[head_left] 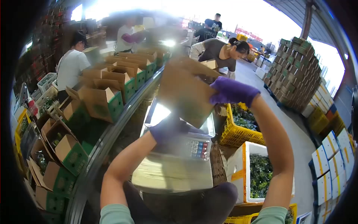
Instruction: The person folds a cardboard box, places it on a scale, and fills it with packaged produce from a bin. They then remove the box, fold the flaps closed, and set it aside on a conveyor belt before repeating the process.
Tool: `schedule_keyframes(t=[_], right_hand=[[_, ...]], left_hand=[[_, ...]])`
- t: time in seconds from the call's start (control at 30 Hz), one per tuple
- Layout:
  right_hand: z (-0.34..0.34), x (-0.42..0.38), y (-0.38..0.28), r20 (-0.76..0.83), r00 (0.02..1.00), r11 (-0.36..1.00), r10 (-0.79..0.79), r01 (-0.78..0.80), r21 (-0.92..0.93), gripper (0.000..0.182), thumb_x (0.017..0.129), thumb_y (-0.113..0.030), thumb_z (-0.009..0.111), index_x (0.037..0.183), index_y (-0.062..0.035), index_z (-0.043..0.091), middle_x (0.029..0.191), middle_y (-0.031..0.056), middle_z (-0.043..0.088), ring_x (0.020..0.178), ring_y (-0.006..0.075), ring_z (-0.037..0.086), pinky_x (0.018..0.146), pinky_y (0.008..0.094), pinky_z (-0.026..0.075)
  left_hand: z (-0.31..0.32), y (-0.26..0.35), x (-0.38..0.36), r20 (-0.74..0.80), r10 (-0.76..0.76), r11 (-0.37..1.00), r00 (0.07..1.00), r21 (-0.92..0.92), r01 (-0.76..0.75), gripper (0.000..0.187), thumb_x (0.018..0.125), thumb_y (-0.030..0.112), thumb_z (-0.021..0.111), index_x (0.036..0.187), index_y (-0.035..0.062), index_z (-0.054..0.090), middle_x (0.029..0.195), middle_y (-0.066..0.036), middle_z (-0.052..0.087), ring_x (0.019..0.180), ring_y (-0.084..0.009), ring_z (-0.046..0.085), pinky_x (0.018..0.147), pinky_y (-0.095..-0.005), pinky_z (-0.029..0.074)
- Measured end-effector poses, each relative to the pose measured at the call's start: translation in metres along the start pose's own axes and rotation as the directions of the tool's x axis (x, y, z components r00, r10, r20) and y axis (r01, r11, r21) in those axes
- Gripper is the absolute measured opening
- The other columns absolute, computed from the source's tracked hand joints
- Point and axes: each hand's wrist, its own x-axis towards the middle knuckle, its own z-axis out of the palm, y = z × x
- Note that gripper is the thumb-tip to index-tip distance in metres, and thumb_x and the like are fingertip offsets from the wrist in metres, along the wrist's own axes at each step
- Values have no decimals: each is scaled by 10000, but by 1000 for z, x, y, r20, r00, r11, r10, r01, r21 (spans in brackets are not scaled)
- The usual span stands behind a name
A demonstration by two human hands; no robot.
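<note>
A brown cardboard box (186, 89) is tilted above a weighing scale (199, 148) with a shiny metal tray and a keypad. My right hand (233, 90), in a purple glove, is closed on the box's upper right edge. My left hand (169, 129), gloved in purple too, is at the box's lower left corner and looks closed on it, though motion blurs its fingers. The scale rests on a pale yellowish block (171, 173) just beyond my knees. What the box holds is hidden from view.
Open green-and-brown boxes (115, 100) line a metal-edged conveyor (100, 149) on the left. To the right are a yellow crate (238, 130) and a white foam box (244, 171) holding greenery. A co-worker (220, 52) bends over ahead. Stacked cartons (294, 72) stand beyond the walkway.
</note>
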Motion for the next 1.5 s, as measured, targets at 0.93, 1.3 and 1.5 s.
schedule_keyframes(t=[0.93, 1.3, 1.5], right_hand=[[80, -99, -4, -704, 695, 979, 147, -203, 4, 481, 790, -135, 740, 1235, -26, 594, 1333, 184, 545, 1243, 308, 521, 1038, 394, 412], [90, -68, 0, -698, 661, 961, 276, -204, 187, 547, 832, -263, 712, 1273, 10, 540, 1325, 224, 540, 1233, 329, 525, 1042, 391, 390], [107, -20, 13, -541, 799, 960, 263, -272, 65, 574, 783, -261, 743, 1280, -73, 525, 1104, 223, 619, 1006, 392, 612, 854, 432, 495]], left_hand=[[-89, 63, -99, -411, 670, 702, 618, 82, -707, 567, 1004, 470, 372, 832, 9, 653, 804, -139, 683, 725, -264, 657, 723, -382, 542], [-85, 54, -93, -524, 550, 811, 650, 151, -565, 564, 1007, 455, 353, 818, 13, 647, 764, -131, 686, 675, -217, 655, 696, -334, 537], [-80, 43, -85, -457, 596, 800, 660, 266, -538, 554, 1016, 438, 353, 819, 8, 641, 758, -135, 676, 670, -217, 637, 675, -334, 513]])
